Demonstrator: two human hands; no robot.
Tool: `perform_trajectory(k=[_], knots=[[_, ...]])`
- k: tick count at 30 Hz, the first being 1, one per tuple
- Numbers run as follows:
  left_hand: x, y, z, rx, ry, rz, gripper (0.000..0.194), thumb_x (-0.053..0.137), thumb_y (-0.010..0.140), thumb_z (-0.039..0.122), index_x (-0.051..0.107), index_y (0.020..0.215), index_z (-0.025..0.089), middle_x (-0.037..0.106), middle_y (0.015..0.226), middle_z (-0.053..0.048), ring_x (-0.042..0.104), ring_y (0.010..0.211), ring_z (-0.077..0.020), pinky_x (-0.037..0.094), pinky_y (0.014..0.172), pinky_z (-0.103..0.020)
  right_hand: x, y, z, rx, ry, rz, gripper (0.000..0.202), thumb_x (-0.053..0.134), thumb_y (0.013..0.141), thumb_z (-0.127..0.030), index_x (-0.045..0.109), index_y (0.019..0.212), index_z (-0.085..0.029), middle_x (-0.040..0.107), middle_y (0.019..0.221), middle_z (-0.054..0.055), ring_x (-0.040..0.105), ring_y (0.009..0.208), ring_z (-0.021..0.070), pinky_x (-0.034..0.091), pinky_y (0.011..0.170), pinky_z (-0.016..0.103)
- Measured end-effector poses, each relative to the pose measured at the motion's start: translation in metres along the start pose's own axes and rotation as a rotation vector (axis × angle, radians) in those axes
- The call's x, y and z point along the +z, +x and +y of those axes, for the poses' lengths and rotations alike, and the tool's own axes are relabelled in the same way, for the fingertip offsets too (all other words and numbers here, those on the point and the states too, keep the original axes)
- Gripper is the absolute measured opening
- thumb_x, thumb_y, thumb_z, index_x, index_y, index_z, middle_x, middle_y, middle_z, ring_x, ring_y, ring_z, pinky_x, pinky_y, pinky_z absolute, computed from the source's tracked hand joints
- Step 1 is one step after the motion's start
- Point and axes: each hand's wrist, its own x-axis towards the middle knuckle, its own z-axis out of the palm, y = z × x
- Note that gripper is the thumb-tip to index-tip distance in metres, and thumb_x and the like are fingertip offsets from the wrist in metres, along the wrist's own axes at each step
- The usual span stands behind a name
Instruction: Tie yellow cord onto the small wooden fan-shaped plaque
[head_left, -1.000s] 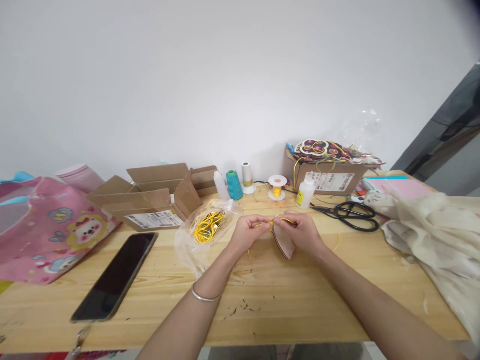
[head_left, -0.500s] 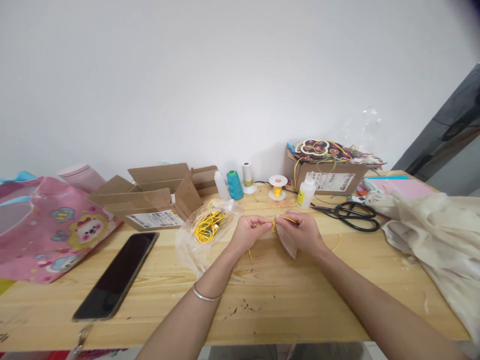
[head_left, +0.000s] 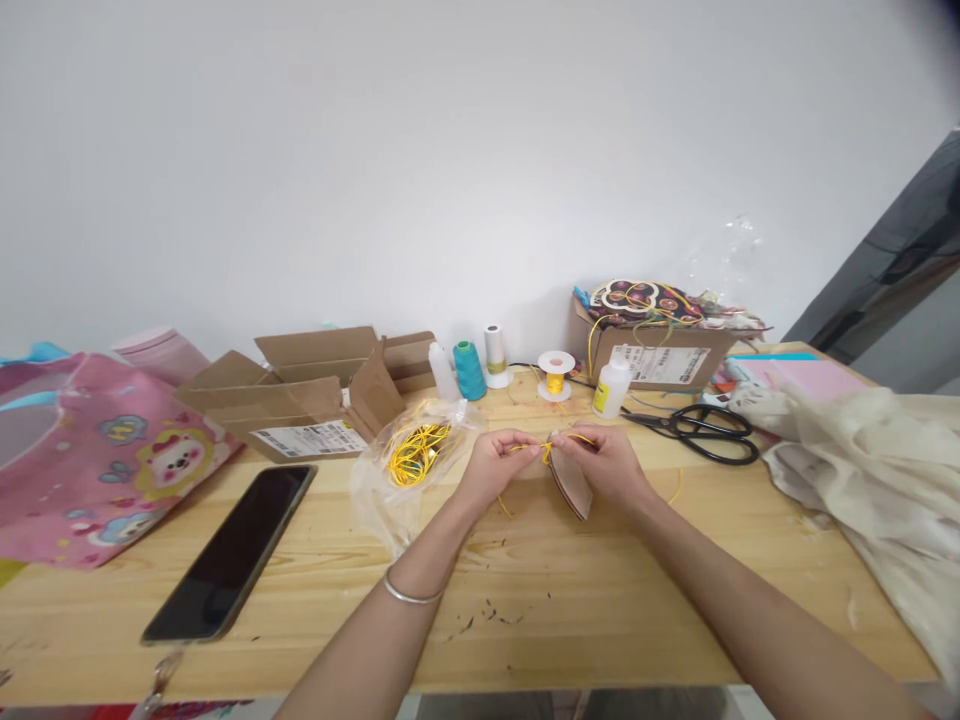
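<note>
My left hand [head_left: 500, 464] pinches a yellow cord [head_left: 547, 452] between thumb and fingers. Close beside it, my right hand [head_left: 609, 462] pinches the same cord on the other side, where a small knot or loop sits between the fingertips. A brown flat piece with a curved, layered edge [head_left: 571, 487] hangs below the knot, against my right fingers; its upper part is hidden. One loose cord end dangles under my left hand, and another lies past my right wrist.
A clear bag of yellow cord [head_left: 416, 455] lies left of my hands, near a black phone [head_left: 231, 555] and an open cardboard box [head_left: 300, 405]. Behind stand a teal thread cone [head_left: 469, 372], a yellow cord spool [head_left: 556, 378] and a bottle [head_left: 613, 386]. Black scissors [head_left: 705, 432] and cream cloth [head_left: 847, 480] lie right.
My hands stay almost in place, with the left fingers shifted slightly left. The loose cord end under my left hand has swung a little to the right.
</note>
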Motion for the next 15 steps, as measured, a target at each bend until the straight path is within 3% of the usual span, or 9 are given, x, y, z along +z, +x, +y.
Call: perform_trajectory(k=[3,8,13,15], knots=[[-0.0004,-0.0008,0.0009,0.003,-0.013,-0.039,0.017,0.061,0.056,0.025,0.059,0.066,0.011,0.058,0.059,0.001,0.047,0.050,-0.0053,0.035,0.049,-0.016,0.0017,-0.0004,-0.0007,0.021,-0.012,-0.014,0.026,0.049,0.065,-0.034,0.060,0.061,-0.011,0.051,0.054,0.000,0.042,0.051,0.0093,0.033,0.047,0.020],[0.0003,-0.0027,0.0018,0.000,-0.035,-0.112,0.018,0.055,0.063,0.029,0.055,0.069,0.012,0.040,0.039,0.007,0.029,0.034,-0.0016,0.021,0.036,-0.015,0.0034,-0.0005,0.0008,0.008,-0.030,-0.035,0.025,0.049,0.066,-0.034,0.062,0.064,-0.011,0.054,0.057,0.002,0.046,0.054,0.0107,0.035,0.048,0.021],[0.0026,-0.0021,0.0006,0.042,-0.015,-0.167,0.019,0.059,0.058,0.026,0.056,0.070,0.012,0.055,0.062,0.000,0.047,0.055,-0.0070,0.036,0.052,-0.018,0.0035,-0.0011,0.0008,0.012,-0.004,-0.032,0.023,0.051,0.065,-0.032,0.062,0.066,-0.012,0.057,0.060,0.003,0.049,0.055,0.0117,0.037,0.049,0.022],[0.0031,-0.0017,-0.0007,0.040,-0.014,-0.195,0.019,0.059,0.059,0.027,0.056,0.071,0.012,0.056,0.066,-0.001,0.048,0.059,-0.0077,0.037,0.055,-0.019,0.0042,-0.0011,0.0006,0.004,0.015,-0.026,0.022,0.050,0.065,-0.031,0.062,0.066,-0.012,0.058,0.062,0.003,0.050,0.056,0.0121,0.039,0.050,0.022]])
